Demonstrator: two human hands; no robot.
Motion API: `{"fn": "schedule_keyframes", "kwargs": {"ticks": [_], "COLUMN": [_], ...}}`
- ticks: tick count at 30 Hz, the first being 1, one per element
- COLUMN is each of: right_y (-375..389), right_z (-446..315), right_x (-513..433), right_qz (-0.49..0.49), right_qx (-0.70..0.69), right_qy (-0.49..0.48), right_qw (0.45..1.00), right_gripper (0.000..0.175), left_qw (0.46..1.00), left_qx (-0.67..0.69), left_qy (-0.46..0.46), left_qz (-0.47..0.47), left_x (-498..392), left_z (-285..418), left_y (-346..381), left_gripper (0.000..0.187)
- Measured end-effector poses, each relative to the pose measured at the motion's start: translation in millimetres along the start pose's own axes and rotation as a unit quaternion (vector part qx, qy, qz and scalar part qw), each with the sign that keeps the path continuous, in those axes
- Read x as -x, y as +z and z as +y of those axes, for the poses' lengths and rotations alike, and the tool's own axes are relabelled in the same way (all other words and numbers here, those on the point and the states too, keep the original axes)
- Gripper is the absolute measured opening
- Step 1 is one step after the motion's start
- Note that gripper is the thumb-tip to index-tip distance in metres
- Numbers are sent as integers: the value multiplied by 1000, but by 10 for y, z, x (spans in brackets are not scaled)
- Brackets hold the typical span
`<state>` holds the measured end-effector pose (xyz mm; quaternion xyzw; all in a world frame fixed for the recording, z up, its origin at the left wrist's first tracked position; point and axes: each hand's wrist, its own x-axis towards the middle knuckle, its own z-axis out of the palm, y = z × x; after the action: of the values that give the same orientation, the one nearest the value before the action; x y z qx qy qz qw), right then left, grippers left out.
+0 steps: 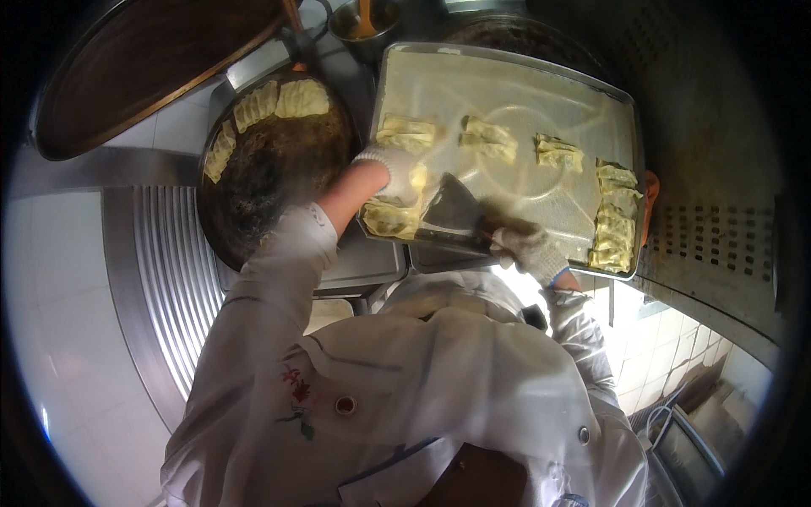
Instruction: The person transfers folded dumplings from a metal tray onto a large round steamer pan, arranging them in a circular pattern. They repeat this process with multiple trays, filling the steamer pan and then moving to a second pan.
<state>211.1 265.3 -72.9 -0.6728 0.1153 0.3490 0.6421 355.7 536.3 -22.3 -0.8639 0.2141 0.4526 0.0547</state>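
Observation:
My left hand (400, 174), in a knitted work glove, is over a row of pale folded dumplings (391, 218) at the left side of a metal tray (507, 73). Its fingertips are hard to make out, and part of the row is hidden beneath it. At the tray's front edge, my gloved right hand (529, 249) grips the handle of a spatula (453, 203). The spatula's wide dark blade lies flat over the tray, close to the left-hand dumplings. More dumplings (488, 139) sit in small groups across the tray, with a longer row (614, 215) along its right side.
Left of the tray is a round dark pan (285, 165), with dumplings (303, 98) along its far left rim. A large round lid (165, 57) leans at upper left. Behind stands a metal pot (364, 32) with an orange-handled utensil. A perforated metal panel (709, 190) borders the right.

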Motion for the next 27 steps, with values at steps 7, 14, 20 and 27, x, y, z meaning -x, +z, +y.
{"fn": "schedule_keyframes", "kwargs": {"ticks": [7, 14, 20, 27], "right_y": [-42, 99, -64, 51], "right_z": [-67, -502, -570, -548], "right_x": [5, -512, -647, -729], "right_qz": [-39, -109, -123, -188], "right_qx": [61, 194, 204, 180], "right_qy": [-49, 50, 90, 82], "right_qw": [996, 974, 967, 962], "right_gripper": [43, 36, 44, 42], "left_qw": [993, 977, 954, 889], "left_qx": [54, 151, 67, -39], "left_qy": [76, 93, 51, 59], "left_qz": [76, 115, 288, 453], "left_x": [298, 555, 626, 323], "left_z": [-198, -368, -434, -403], "left_y": [166, 391, 945, 1502], "left_gripper": [53, 58, 105, 93]}}
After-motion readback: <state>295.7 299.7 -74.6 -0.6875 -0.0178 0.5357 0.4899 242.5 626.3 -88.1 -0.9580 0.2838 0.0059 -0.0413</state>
